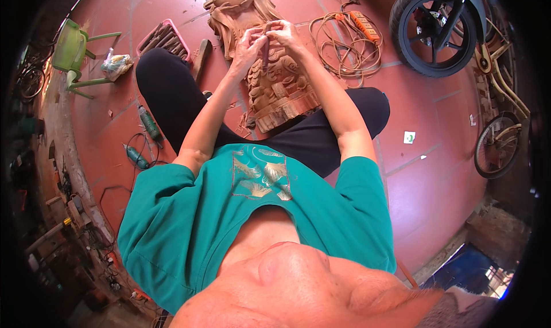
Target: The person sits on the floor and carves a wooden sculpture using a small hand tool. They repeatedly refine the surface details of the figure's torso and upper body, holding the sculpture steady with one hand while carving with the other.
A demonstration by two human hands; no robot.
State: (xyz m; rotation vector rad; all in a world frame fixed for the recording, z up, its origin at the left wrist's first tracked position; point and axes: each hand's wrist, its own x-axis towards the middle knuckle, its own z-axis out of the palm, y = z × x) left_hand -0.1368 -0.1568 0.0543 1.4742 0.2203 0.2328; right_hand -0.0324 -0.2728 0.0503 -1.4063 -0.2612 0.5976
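Observation:
A carved wooden statue point(280, 92) lies on its back on the tiled floor between my bent legs, its robed upper part pointing away from me and its cut base nearest me. Over its middle, my left hand point(249, 48) and my right hand point(283, 34) meet with fingers pinched together. Between them is a narrow brown strip point(265, 53), hanging down against the carving; its kind is too small to make out. Both hands seem to have hold of its upper end, and the fingertips partly cover it.
Left of the statue are a pink basket point(187, 51) of carving tools, a wooden bar point(202, 59), a green chair point(70, 49), a plastic bag point(116, 64) and a corded green power tool point(148, 123). Rightward lie an orange power strip point(365, 26) with coiled cord and a motorbike wheel point(434, 32).

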